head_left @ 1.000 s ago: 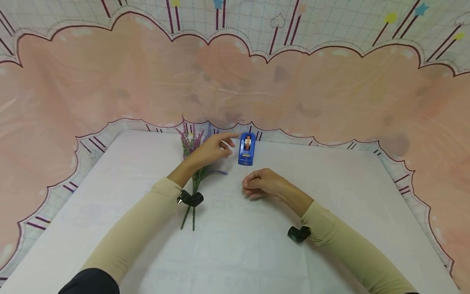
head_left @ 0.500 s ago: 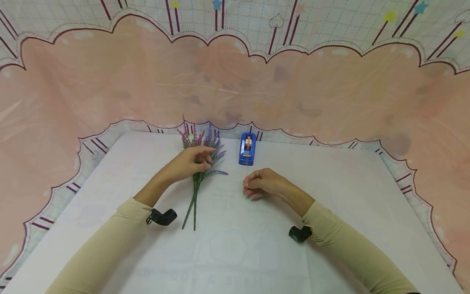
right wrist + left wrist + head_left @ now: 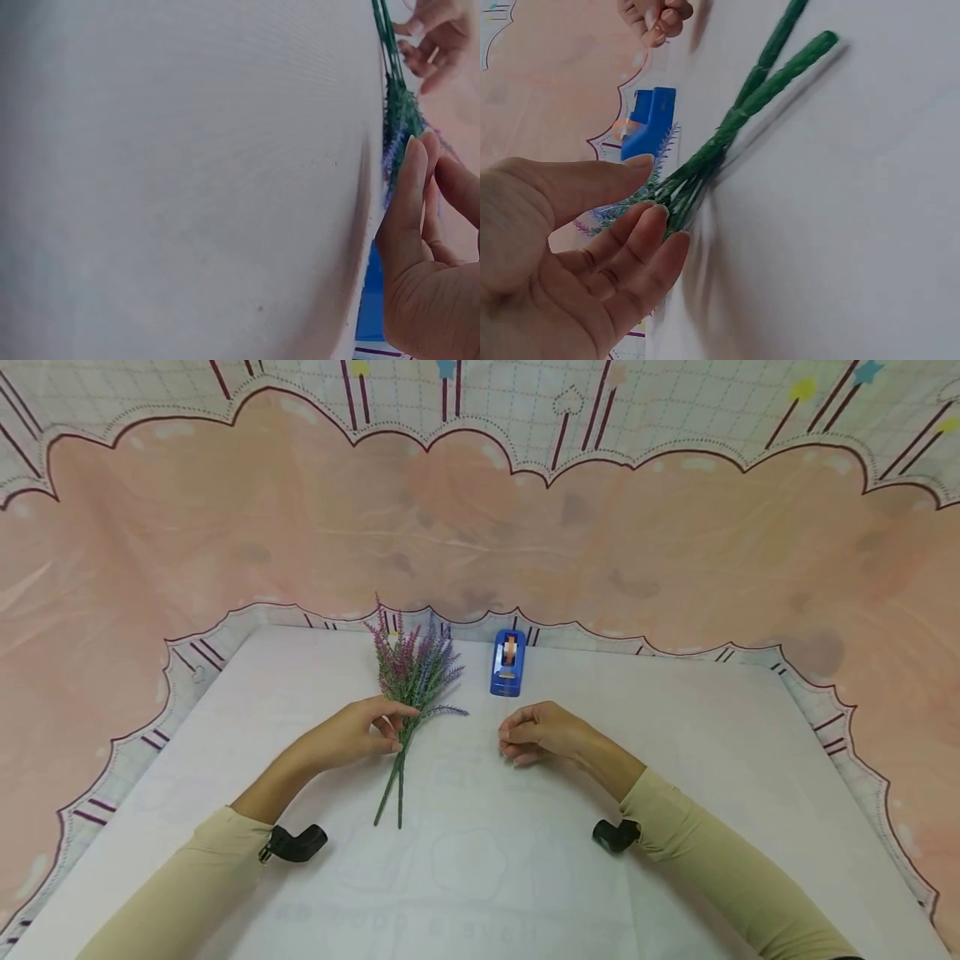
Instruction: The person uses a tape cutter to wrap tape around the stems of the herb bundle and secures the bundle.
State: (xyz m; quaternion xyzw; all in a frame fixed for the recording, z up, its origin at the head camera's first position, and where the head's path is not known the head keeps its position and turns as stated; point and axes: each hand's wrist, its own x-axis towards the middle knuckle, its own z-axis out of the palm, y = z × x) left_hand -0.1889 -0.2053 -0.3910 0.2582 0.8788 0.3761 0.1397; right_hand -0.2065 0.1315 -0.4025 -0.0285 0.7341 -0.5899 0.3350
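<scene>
A bunch of artificial lavender sprigs [image 3: 411, 668], purple and pink with green stems [image 3: 735, 120], lies on the white tabletop, its two thick stem ends crossing. My left hand [image 3: 341, 739] is at the upper stems, thumb and fingers spread apart; the left wrist view shows a gap between them beside the stems. To the right, my right hand [image 3: 551, 733] is held over the table, its thumb and fingertips close together. A faint pale glint shows at those fingertips; whether they pinch something thin is unclear. Beyond this hand stands a blue tape dispenser [image 3: 507, 678] with an orange-cored roll.
The white tabletop [image 3: 675, 735] spreads around both arms. A patterned peach and white cloth [image 3: 637, 543] rises behind its far edge. Dark wrist cameras [image 3: 298, 843] jut from both cuffs.
My left hand has drawn back from beside the tape dispenser, over the flower heads and toward me, down to the upper stems. The right hand and dispenser stay about where they were.
</scene>
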